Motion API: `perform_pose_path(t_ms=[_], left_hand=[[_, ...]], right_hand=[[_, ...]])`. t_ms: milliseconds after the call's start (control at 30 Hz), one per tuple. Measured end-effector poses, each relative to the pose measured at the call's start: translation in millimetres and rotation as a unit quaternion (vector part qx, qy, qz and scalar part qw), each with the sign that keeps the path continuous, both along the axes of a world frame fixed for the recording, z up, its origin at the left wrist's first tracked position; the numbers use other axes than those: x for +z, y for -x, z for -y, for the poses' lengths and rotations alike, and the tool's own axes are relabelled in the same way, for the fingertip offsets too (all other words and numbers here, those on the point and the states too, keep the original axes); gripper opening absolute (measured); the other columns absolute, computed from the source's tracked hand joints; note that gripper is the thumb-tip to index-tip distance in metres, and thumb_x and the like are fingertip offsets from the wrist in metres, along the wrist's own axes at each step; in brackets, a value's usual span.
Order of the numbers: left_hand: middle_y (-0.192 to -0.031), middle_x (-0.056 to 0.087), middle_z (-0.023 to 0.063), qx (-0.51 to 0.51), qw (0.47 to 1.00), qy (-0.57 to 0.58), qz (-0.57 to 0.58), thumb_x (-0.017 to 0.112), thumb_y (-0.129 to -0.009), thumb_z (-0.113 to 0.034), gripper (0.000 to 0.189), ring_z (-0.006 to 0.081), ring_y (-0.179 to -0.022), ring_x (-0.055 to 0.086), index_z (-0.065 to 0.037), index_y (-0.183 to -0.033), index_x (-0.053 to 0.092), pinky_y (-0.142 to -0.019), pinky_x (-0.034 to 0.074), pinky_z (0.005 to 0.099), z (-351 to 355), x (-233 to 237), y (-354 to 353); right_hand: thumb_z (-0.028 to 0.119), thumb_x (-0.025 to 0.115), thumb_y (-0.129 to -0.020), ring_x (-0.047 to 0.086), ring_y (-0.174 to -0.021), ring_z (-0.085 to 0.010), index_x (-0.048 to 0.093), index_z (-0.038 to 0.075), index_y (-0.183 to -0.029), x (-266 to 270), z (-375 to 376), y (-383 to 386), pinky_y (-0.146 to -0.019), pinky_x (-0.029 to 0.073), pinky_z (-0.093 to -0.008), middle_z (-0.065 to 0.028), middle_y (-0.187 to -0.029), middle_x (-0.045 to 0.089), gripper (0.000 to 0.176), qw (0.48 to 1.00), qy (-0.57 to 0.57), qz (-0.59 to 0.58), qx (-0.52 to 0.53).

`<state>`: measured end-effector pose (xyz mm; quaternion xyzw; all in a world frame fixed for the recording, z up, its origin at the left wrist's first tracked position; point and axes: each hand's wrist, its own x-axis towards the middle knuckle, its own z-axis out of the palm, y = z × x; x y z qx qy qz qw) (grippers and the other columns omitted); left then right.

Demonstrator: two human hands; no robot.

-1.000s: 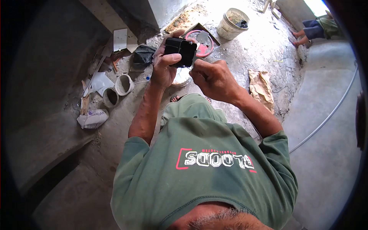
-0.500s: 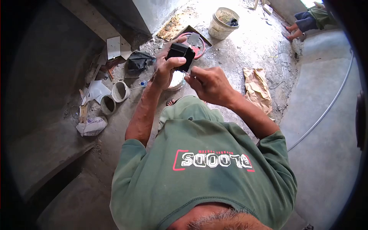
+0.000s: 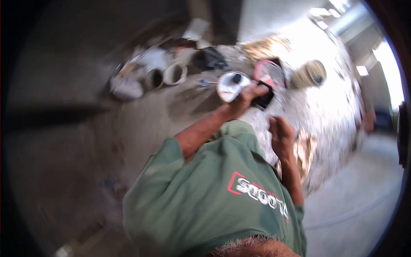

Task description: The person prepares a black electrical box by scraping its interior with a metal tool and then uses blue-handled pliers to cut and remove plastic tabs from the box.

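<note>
Left hand [image 3: 248,95], above and right of centre, gripping a black box [image 3: 264,98]; right hand [image 3: 282,133], below it, curled, contents indeterminable. Lower centre: green shirt [image 3: 192,210], its inverted white lettering [image 3: 260,194] partly legible as "OODS", beside a red bracket [image 3: 232,182].

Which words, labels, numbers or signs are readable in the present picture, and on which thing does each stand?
"LOODS", upside down and blurred, on the green shirt; anything before it is unclear.
Small red print beside it: too blurred to read.
Pale bag: nothing readable.
</note>
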<state>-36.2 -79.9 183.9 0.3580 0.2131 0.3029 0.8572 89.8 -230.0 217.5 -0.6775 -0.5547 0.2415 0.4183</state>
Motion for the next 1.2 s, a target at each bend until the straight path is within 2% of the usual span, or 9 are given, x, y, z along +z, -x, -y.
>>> perform_pose_path(t_ms=[167,300,500,567,667,733,867,1033,1200], left_hand=[[-0.094,0.063,0.0003,0.023,0.998,0.033,0.057,0.068,-0.091,-0.028,0.031,0.0091,-0.083,0.061,-0.004,-0.109,0.061,-0.077,0.051,0.0273,6.5,-4.8,21.3],[-0.116,0.055,0.0058,0.079,0.994,-0.061,0.033,0.072,-0.080,-0.018,0.059,0.0125,-0.105,0.055,-0.003,-0.130,0.045,-0.091,0.046,0.0288,20.1,-0.9,33.6],[-0.120,0.051,0.0075,0.111,0.972,-0.201,0.045,0.069,-0.069,-0.018,0.082,0.0166,-0.119,0.047,-0.004,-0.141,0.032,-0.107,0.034,0.0313,23.2,4.9,55.9],[-0.124,0.052,0.0094,0.118,0.959,-0.255,0.024,0.073,-0.078,-0.026,0.084,0.0181,-0.119,0.052,-0.003,-0.144,0.027,-0.105,0.041,0.0344,22.4,0.8,61.2],[-0.124,0.058,0.0133,0.044,0.994,-0.012,0.097,0.062,-0.091,-0.053,0.076,0.0224,-0.107,0.065,-0.003,-0.142,0.036,-0.088,0.059,0.0430,27.6,5.5,73.0],[-0.122,0.060,0.0140,0.024,0.991,0.051,0.122,0.061,-0.092,-0.053,0.073,0.0231,-0.106,0.065,-0.003,-0.140,0.040,-0.085,0.060,0.0434,29.9,5.5,78.0],[-0.116,0.065,0.0141,0.056,0.980,0.107,0.156,0.060,-0.093,-0.048,0.061,0.0245,-0.100,0.068,-0.004,-0.134,0.050,-0.077,0.062,0.0451,30.4,-1.6,84.3],[-0.118,0.064,0.0177,0.140,0.950,0.119,0.251,0.053,-0.094,-0.050,0.061,0.0346,-0.101,0.067,-0.003,-0.132,0.052,-0.083,0.058,0.0550,21.7,-4.4,101.0],[-0.127,0.056,0.0296,0.147,0.947,0.065,0.277,0.054,-0.086,-0.062,0.081,0.0451,-0.114,0.059,-0.001,-0.139,0.046,-0.097,0.051,0.0562,11.5,-1.0,116.4]], right_hand=[[0.029,0.053,-0.103,0.043,-0.048,-0.0051,0.059,0.002,-0.097,-5.2,-18.0,2.8,-0.044,0.034,-0.0225,0.0008,-0.059,0.052,0.029,0.960,0.130,-0.243,-0.053],[0.036,0.053,-0.102,0.036,-0.046,-0.0025,0.056,0.007,-0.095,1.4,-31.7,15.6,-0.040,0.026,-0.0211,0.0048,-0.060,0.046,0.031,0.931,0.199,-0.304,-0.030],[0.032,0.060,-0.099,0.033,-0.047,0.0000,0.053,0.012,-0.093,9.1,-61.0,18.1,-0.040,0.024,-0.0200,0.0091,-0.065,0.044,0.022,0.908,0.213,-0.357,0.053],[0.022,0.061,-0.098,0.036,-0.051,-0.0018,0.055,0.009,-0.094,18.3,-67.9,15.4,-0.044,0.028,-0.0218,0.0101,-0.068,0.045,0.015,0.937,0.168,-0.303,0.053],[0.018,0.060,-0.098,0.043,-0.053,-0.0083,0.054,0.004,-0.095,8.5,-77.2,4.4,-0.049,0.037,-0.0284,0.0051,-0.069,0.049,0.016,0.983,0.084,-0.128,0.105],[0.017,0.058,-0.098,0.056,-0.060,-0.0196,0.054,0.000,-0.097,20.1,-80.5,13.3,-0.057,0.045,-0.0362,-0.0054,-0.072,0.058,0.018,0.987,-0.012,0.032,0.155],[0.021,0.054,-0.100,0.067,-0.086,-0.0368,0.059,-0.001,-0.112,53.8,-82.8,39.1,-0.074,0.050,-0.0411,-0.0233,-0.094,0.067,0.026,0.982,0.104,0.100,0.126],[0.021,0.050,-0.101,0.061,-0.104,-0.0407,0.062,0.000,-0.124,54.1,-77.7,24.5,-0.092,0.046,-0.0397,-0.0252,-0.110,0.064,0.033,0.988,0.002,0.029,0.150],[0.012,0.060,-0.093,0.066,-0.085,-0.0354,0.068,-0.001,-0.109,55.6,-74.0,33.1,-0.071,0.050,-0.0403,-0.0220,-0.093,0.066,0.023,0.977,0.017,0.096,0.189]])
